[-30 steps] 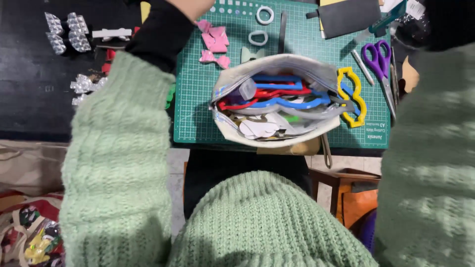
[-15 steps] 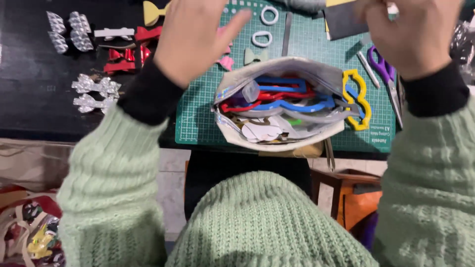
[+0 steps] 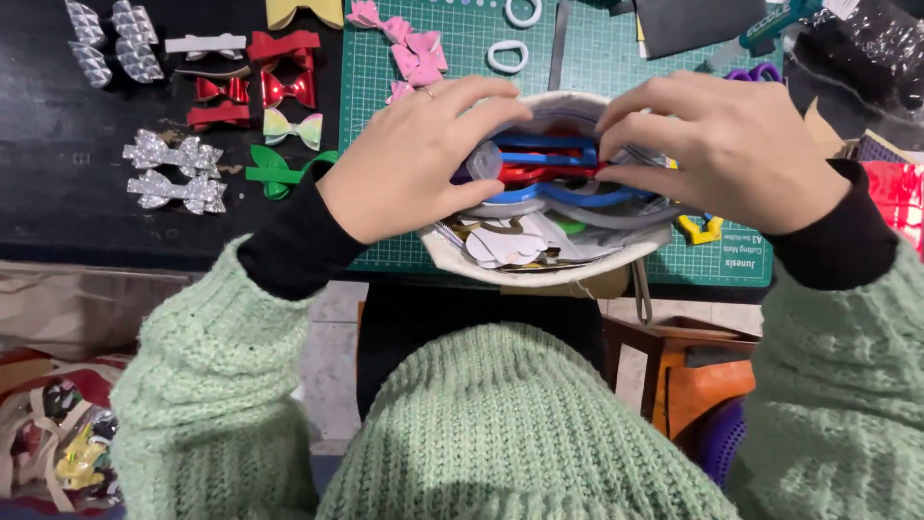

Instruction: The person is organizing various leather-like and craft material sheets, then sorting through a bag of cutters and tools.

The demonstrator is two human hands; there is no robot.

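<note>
Pouch (image 3: 452,260) of plastic templates (image 3: 549,173) sits under both hands: left hand (image 3: 409,159) curled gripping its rim, right hand (image 3: 731,144) pinching templates, seemingly sorting.

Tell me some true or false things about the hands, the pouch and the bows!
1. Both hands, left hand and right hand, reach into the white fabric pouch of red and blue plastic templates. True.
2. The pouch sits on a pink mat. False: it sits on a green gridded cutting mat.
3. Two silver glitter bows lie on the black tabletop. True.
4. The right hand holds scissors. False: its fingers touch the templates.
</note>
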